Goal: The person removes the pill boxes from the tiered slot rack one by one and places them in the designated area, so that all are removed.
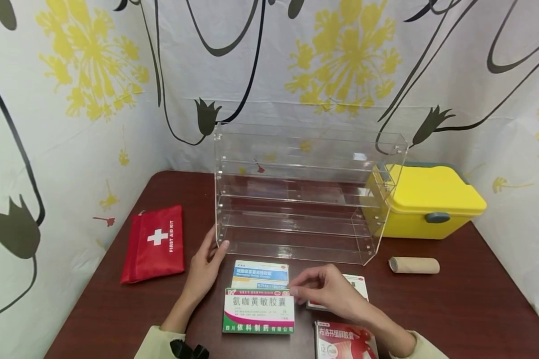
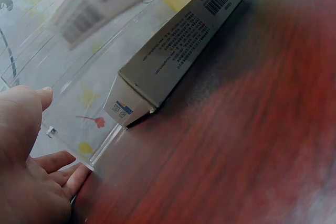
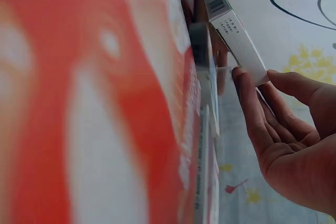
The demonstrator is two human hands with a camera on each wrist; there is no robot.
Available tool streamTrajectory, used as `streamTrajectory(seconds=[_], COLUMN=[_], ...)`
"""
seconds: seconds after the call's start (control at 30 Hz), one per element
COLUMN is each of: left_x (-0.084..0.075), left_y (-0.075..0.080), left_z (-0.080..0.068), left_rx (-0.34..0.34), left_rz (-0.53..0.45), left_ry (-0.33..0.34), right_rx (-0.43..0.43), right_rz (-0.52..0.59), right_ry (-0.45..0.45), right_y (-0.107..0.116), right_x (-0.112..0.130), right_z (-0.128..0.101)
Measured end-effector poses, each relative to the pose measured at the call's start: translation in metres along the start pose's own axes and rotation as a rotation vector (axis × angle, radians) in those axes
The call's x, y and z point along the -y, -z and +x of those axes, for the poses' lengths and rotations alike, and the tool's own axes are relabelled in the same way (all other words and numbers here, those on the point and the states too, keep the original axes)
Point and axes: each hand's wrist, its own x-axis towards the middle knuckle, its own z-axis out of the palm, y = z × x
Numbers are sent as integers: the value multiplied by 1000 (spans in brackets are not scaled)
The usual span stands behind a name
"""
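Note:
My right hand (image 1: 330,293) pinches the top right corner of a green-and-white medicine box (image 1: 258,314) between thumb and fingers; in the right wrist view this box (image 3: 241,51) is tilted and raised. Behind it lies a blue-and-white medicine box (image 1: 260,271), partly covered in the head view. My left hand (image 1: 205,267) rests at the lower left corner of a clear acrylic shelf rack (image 1: 292,252), its fingers along the side panel and its thumb near the front edge. A white medicine box (image 1: 357,285) lies partly hidden behind the right hand.
A red medicine box (image 1: 347,341) lies at the front, below the right forearm. On the left is a red first aid pouch (image 1: 157,244). To the right stand a yellow lidded box (image 1: 431,199) and a cardboard tube (image 1: 414,265). A patterned curtain (image 1: 269,75) surrounds the table.

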Motion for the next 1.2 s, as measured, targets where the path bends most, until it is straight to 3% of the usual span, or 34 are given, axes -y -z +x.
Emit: streamTrajectory(seconds=[0.4,0.73,0.87,1.07,1.2], left_x=[-1,-1,-10,-40,-43], left_y=[0,0,0,4,5], left_z=[-1,0,-2,-9,-10], left_rx=[-5,-1,9,20,21], left_rz=[-30,-9,-25,-21,-23], left_ry=[-13,9,29,24,27], right_rx=[37,45,47,63,85], right_rz=[51,77,67,-4,-63], right_ry=[-74,-62,-83,-71,-54], right_y=[-11,-14,-14,-14,-15], right_x=[-9,-9,-11,-10,-4], right_z=[-9,-12,-14,-14,-13])
